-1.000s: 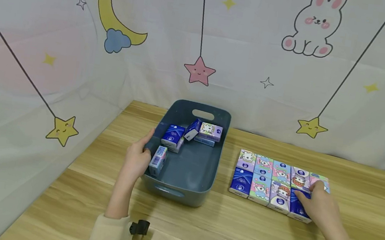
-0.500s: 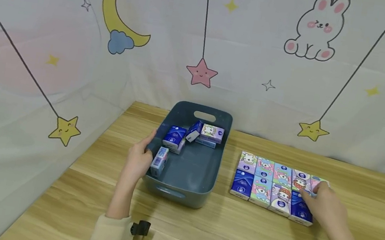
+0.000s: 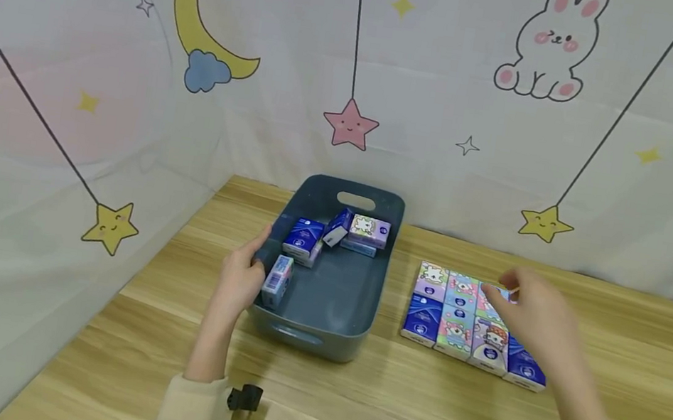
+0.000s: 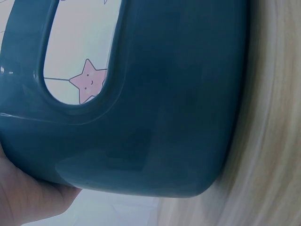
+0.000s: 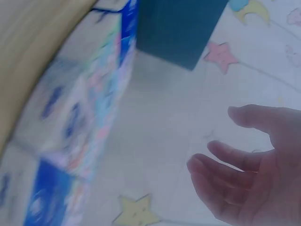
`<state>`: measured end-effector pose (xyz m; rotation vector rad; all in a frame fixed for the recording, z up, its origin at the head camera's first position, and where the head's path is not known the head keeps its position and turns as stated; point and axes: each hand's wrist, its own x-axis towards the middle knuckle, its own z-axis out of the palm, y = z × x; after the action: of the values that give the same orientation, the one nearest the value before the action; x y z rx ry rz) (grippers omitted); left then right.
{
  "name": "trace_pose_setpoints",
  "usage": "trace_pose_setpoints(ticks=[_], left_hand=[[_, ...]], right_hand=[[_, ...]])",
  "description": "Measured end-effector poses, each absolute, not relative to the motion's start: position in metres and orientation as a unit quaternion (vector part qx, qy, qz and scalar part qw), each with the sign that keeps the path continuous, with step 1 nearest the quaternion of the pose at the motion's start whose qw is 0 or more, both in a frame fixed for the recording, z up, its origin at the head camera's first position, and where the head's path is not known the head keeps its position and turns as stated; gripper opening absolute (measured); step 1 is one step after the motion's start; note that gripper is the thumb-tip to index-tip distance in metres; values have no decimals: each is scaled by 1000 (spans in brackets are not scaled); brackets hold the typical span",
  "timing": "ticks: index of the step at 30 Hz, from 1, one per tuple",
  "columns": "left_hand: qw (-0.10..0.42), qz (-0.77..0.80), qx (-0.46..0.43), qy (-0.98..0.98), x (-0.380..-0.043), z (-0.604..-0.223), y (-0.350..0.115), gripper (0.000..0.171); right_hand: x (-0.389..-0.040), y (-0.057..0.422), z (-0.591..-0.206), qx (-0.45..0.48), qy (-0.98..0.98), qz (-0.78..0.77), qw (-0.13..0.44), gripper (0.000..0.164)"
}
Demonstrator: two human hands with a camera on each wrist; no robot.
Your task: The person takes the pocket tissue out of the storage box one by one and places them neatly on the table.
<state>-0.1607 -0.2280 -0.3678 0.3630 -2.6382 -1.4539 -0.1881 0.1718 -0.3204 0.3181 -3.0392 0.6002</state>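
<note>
The right hand (image 3: 531, 313) hung over a block of small packs (image 3: 455, 327), its fingers loosely bent and the thumb well apart from them. The left hand (image 3: 243, 277) gripped the left rim of a blue-grey basket (image 3: 334, 296). Right of the basket, the packs lay flat on the wooden table (image 3: 359, 414) in two touching rows — the front one dark blue, pale green with a cartoon figure, purple, then dark blue again. More packs, dark blue or pastel, sat inside the basket, one leaning at the back. The right hand and wrist covered the right end of the back row and part of the front right pack. In the right wrist view the packs were blurred, their lettering unreadable — and the left wrist view cut the left hand off.
</note>
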Motion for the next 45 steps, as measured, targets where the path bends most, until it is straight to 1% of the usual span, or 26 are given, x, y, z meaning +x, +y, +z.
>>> trace_pose_setpoints(ticks=[5, 11, 14, 18, 26, 31, 37, 40, 45], left_hand=[[52, -485, 120, -865, -161, -370, -228, 63], [57, -490, 116, -862, -162, -370, -228, 63], [54, -490, 116, -863, -161, -370, -228, 63], [59, -486, 115, -865, -161, -370, -228, 63], [56, -482, 120, -866, -162, -372, -228, 64], [62, -479, 117, -868, -163, -372, -229, 64], [60, -484, 121, -865, -163, -370, -227, 63], [57, -484, 123, -865, -164, -370, -228, 63], [52, -481, 121, -867, -164, -371, -230, 64]], right_hand=[[-187, 141, -303, 130, -970, 201, 34, 52], [-188, 104, -287, 168, -964, 205, 38, 48], [-190, 85, -283, 194, -959, 205, 32, 48], [-193, 59, -279, 237, -952, 194, 8, 53], [-205, 10, -279, 323, -933, 148, -62, 63], [-215, -14, -286, 348, -925, 120, -97, 68], [-221, -37, -295, 362, -921, 77, -124, 74], [-223, -48, -301, 376, -916, 51, -128, 71], [-225, -68, -311, 390, -910, 25, -138, 54]])
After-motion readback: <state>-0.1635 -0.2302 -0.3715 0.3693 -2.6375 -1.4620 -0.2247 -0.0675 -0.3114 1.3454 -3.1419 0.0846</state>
